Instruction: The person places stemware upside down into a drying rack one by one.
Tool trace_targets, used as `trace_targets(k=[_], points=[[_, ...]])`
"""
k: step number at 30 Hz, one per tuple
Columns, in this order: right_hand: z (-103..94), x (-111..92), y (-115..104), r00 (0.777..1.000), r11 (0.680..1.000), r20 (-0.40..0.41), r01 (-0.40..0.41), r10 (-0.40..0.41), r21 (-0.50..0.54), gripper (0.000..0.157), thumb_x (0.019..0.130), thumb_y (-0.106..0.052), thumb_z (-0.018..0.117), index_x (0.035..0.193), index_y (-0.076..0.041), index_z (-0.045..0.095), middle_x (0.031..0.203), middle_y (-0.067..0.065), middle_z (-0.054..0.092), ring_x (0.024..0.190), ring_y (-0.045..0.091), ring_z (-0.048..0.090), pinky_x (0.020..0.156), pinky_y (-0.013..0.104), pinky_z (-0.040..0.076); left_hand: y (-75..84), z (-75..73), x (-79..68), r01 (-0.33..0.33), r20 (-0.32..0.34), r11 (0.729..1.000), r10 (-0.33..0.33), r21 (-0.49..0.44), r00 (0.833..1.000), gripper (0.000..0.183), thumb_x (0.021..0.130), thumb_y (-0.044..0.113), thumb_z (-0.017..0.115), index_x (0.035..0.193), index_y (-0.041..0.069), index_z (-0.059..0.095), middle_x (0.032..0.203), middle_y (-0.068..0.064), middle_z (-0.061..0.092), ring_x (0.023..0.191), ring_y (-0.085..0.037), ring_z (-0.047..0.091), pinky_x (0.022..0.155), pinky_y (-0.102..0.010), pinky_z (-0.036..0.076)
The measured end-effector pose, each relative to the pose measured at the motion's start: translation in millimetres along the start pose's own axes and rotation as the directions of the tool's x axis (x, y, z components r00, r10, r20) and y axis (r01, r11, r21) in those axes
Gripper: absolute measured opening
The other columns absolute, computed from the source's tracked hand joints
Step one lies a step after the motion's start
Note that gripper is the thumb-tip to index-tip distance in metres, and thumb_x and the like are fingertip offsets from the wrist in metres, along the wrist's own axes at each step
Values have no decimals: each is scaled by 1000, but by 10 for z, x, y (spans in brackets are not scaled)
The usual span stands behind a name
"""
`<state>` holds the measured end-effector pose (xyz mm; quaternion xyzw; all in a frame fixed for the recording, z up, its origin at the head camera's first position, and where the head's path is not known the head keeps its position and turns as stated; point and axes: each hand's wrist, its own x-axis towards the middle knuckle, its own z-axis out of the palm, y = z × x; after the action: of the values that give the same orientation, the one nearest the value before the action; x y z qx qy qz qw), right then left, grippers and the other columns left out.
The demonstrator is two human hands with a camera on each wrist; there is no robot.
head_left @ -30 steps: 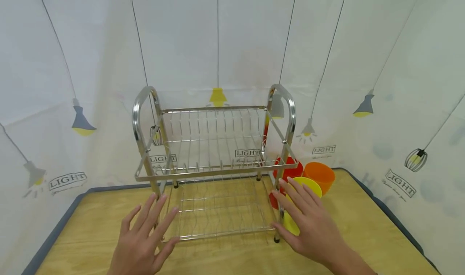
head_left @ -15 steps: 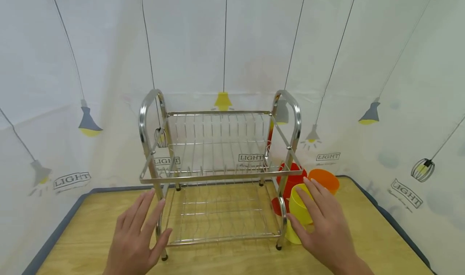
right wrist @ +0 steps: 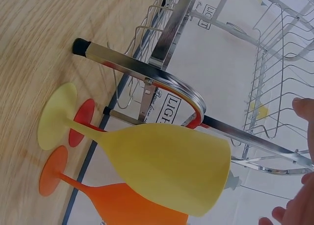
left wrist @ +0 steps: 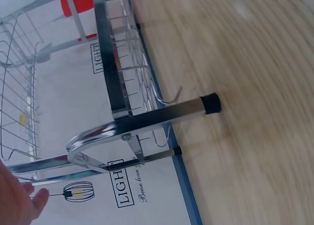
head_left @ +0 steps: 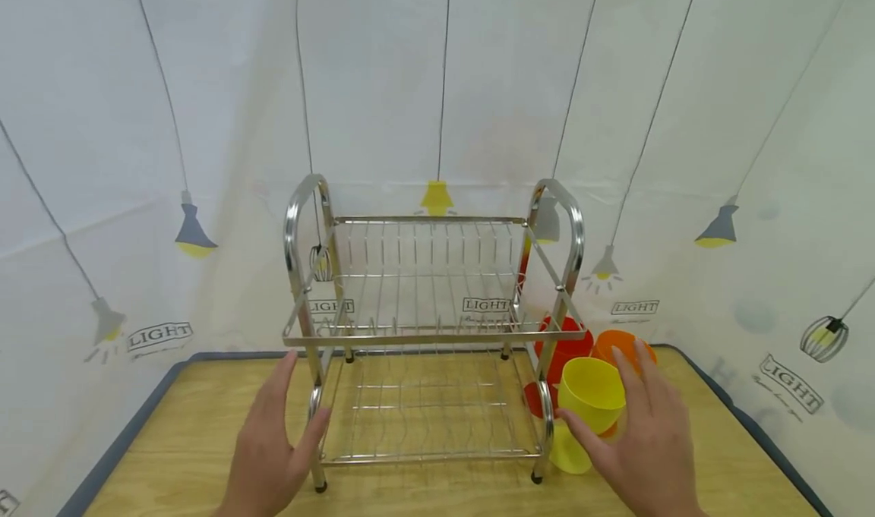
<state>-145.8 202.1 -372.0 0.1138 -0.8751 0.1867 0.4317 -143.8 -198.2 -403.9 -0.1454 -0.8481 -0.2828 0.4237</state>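
- Left hand (head_left: 272, 445) is by the silver rack (head_left: 437, 339), right hand (head_left: 648, 441) by the yellow cup (head_left: 589, 397).
- Each grip is spread.
- Maybe reaching; holding needs curled fingers.

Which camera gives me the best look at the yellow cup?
The right wrist view: the yellow cup shows large there, from base to rim, with nothing in front. The head view shows it smaller, with the right hand partly covering it. I can't make it out in the left wrist view.
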Motion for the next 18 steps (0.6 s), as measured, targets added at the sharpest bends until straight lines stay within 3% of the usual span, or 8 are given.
trace_targets(k=[3, 6, 9, 12, 16, 18], points=[[-11, -27, -1, 994, 995, 53, -95, 95, -5, 98, 76, -68, 67, 142, 1, 43, 151, 23, 35, 124, 48, 39, 98, 67, 37, 32, -16, 29, 126, 42, 990, -124, -58, 991, 80, 87, 12, 70, 153, 9, 26, 146, -17, 46, 127, -35, 49, 104, -20, 40], [-27, -24, -11, 976, 981, 100, -194, 195, -21, 103, 65, -47, 85, 145, -1, 39, 149, 22, 36, 126, 45, 37, 96, 67, 40, 58, -17, 78, 264, 95, 958, -254, -112, 963, 79, 91, 12, 66, 155, 14, 20, 148, -15, 44, 129, -30, 48, 96, -34, 48], [-28, -25, -29, 958, 965, 115, -260, 263, -41, 107, 61, -40, 89, 146, -1, 36, 145, 23, 37, 125, 43, 37, 91, 68, 43, 61, -16, 113, 362, 135, 921, -344, -145, 929, 77, 94, 17, 64, 156, 18, 18, 147, -13, 45, 130, -28, 48, 95, -27, 50], [-32, -46, -37, 944, 952, 117, -303, 307, -51, 111, 60, -41, 90, 147, -1, 33, 142, 25, 38, 125, 43, 37, 90, 69, 44, 59, -1, 132, 408, 152, 896, -385, -174, 910, 76, 95, 19, 63, 156, 18, 18, 145, -12, 47, 129, -26, 48, 95, -13, 44], [-26, -56, -46, 913, 925, 150, -374, 380, -68, 114, 63, -43, 89, 149, -1, 27, 141, 27, 37, 120, 42, 39, 87, 68, 47, 53, 23, 171, 408, 134, 889, -387, -208, 912, 76, 94, 17, 65, 155, 14, 20, 141, -13, 50, 125, -26, 52, 92, -7, 42], [-17, -63, -54, 886, 905, 183, -418, 426, -82, 115, 65, -46, 87, 150, -2, 24, 140, 27, 36, 115, 41, 40, 84, 66, 49, 51, 37, 195, 402, 116, 888, -385, -225, 916, 76, 92, 16, 66, 154, 13, 22, 137, -13, 53, 121, -26, 55, 91, -4, 41]])
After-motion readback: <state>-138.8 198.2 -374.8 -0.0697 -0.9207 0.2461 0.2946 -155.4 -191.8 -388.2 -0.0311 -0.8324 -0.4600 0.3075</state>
